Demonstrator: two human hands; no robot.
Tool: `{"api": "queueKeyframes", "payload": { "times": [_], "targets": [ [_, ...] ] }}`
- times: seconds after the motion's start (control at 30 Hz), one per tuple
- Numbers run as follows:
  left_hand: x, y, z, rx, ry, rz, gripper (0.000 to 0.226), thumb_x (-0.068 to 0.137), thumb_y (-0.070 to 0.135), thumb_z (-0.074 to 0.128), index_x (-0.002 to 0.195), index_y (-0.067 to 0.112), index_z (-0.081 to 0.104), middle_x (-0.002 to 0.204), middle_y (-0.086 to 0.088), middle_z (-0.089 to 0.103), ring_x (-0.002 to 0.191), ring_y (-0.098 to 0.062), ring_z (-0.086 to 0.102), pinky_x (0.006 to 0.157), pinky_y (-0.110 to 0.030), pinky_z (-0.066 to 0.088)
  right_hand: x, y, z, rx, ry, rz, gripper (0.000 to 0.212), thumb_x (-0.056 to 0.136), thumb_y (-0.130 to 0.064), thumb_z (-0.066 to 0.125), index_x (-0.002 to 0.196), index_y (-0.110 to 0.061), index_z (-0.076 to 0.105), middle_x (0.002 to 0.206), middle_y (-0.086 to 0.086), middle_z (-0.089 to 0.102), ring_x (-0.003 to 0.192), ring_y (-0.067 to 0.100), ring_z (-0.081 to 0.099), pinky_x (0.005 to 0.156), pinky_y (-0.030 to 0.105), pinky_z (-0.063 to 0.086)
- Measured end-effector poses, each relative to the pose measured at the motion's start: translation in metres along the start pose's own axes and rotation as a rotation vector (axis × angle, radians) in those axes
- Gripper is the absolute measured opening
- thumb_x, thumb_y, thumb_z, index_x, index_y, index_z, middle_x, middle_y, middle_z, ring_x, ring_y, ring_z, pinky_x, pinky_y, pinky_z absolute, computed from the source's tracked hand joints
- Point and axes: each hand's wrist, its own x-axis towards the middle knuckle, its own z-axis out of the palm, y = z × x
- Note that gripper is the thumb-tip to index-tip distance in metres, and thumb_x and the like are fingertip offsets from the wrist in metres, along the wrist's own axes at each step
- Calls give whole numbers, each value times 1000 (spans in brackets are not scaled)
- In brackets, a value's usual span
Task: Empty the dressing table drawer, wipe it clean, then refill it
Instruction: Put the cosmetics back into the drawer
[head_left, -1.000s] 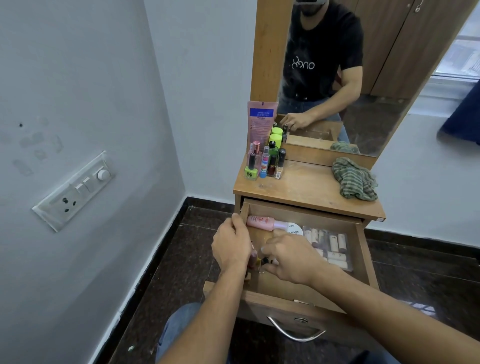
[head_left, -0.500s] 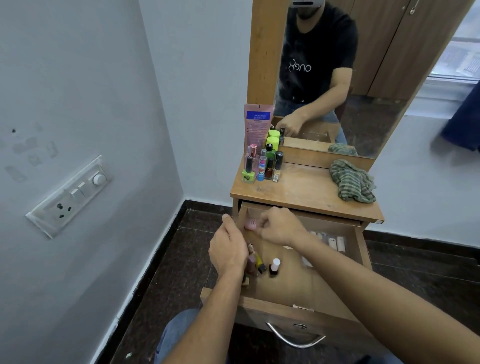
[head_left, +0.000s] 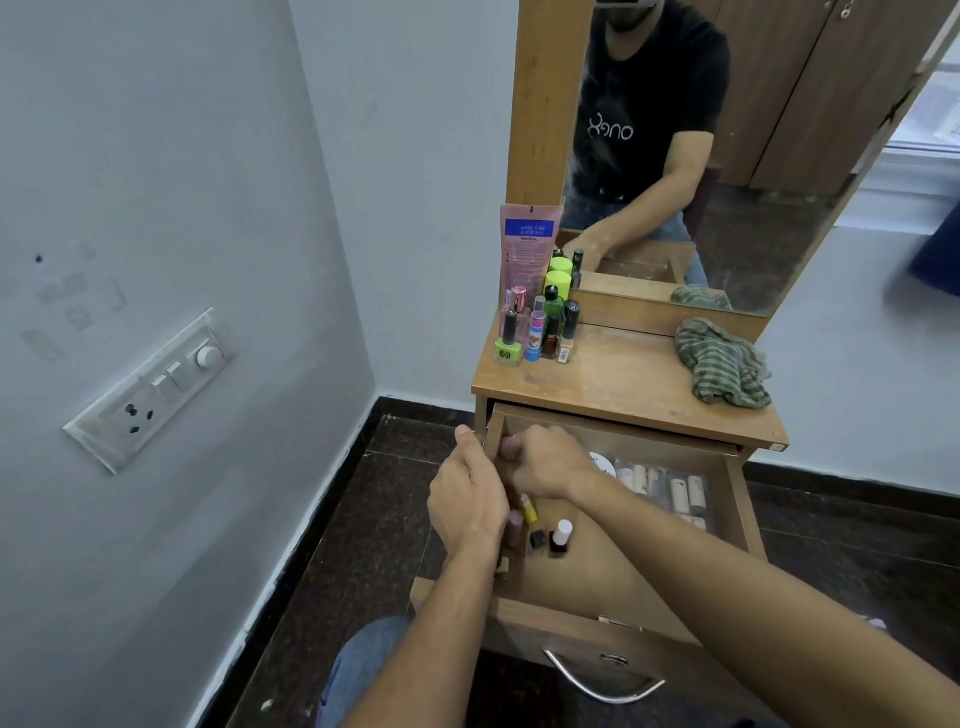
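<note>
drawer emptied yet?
Not empty. A white-capped bottle stands on the drawer floor, small bottles sit by its left wall, a clear pouch lies back right, and the right hand grips a pink bottle.

The room is lit evenly and fairly brightly by daylight admitted through a window (head_left: 932, 122) at the upper right, whose panes are washed out to near white. Only soft, faint shadows are cast beneath the tabletop (head_left: 623, 382) and inside the drawer (head_left: 623, 577). A thin glint is caught on the metal drawer handle (head_left: 602, 687). Straight lines are bowed towards the frame edges, and the blue fabric (head_left: 935, 254) at the right edge is smeared. Hazy smudges are seen on the mirror (head_left: 779, 208).
</note>
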Motion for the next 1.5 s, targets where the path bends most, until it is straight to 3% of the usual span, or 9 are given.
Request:
{"api": "queueKeyframes", "payload": {
  "times": [0.1,0.3,0.53,0.8,0.97,1.13,1.3,1.4,1.5],
  "targets": [
    [0,1,0,17,-4,-5,74,105,58,11,102,21,75,100,0,72,98,-21,64,81,-33,37,-17,11,-12,105,79,-47,12,79,-28,73,91,-29,75,86,-10,70,89,12,67,82,32,57],
    [-2,3,-1,24,-10,-10,74,105,58,10,103,21,75,101,-1,73,100,-23,64,82,-34,37,-48,26,-19,-31,145,-159,14,81,-34,75,94,-28,76,86,-11,73,82,8,67,72,29,56],
    [-3,4,-3,11,-11,-10,74,105,58,10,101,22,75,97,0,72,90,-19,60,79,-34,38,-55,27,-14,-121,96,-177,17,83,-40,74,98,-31,76,93,-11,74,89,11,67,74,26,53],
    [-1,3,-1,11,-1,-13,75,103,61,10,101,23,75,95,3,71,96,-20,64,81,-35,42,-54,29,-16,-73,10,-191,15,82,-36,77,94,-27,76,89,-11,76,85,6,66,73,25,52],
    [-1,1,0,2,-6,-31,75,102,62,9,100,24,74,91,6,67,91,-17,60,79,-33,38,-56,31,-31,-61,-4,-205,39,75,-47,81,108,-29,76,93,-15,73,85,0,64,78,24,54],
    [1,1,1,-11,-12,-42,73,103,62,12,101,24,75,88,9,61,87,-14,55,80,-35,39,-35,18,-82,142,300,-205,30,81,-49,78,105,-32,76,84,-17,71,74,-6,60,68,21,49],
    [0,2,0,-9,-11,-45,72,103,61,12,104,24,74,97,5,67,89,-14,57,81,-34,41,15,-21,-134,146,687,-194,20,91,-29,67,109,-28,74,94,-13,71,85,6,63,66,23,47],
    [0,2,-1,-10,-16,-48,71,103,61,13,106,24,74,100,4,69,91,-13,58,82,-34,42,39,-38,-154,-28,672,-191,26,93,-27,65,118,-24,72,111,-3,71,97,17,64,72,30,50],
    [0,3,-2,-4,-20,-43,72,103,60,12,106,25,74,101,4,70,96,-16,63,86,-36,47,51,-47,-163,-205,544,-180,24,93,-28,63,115,-27,73,109,-1,72,95,21,64,73,35,52]
  ]
}}
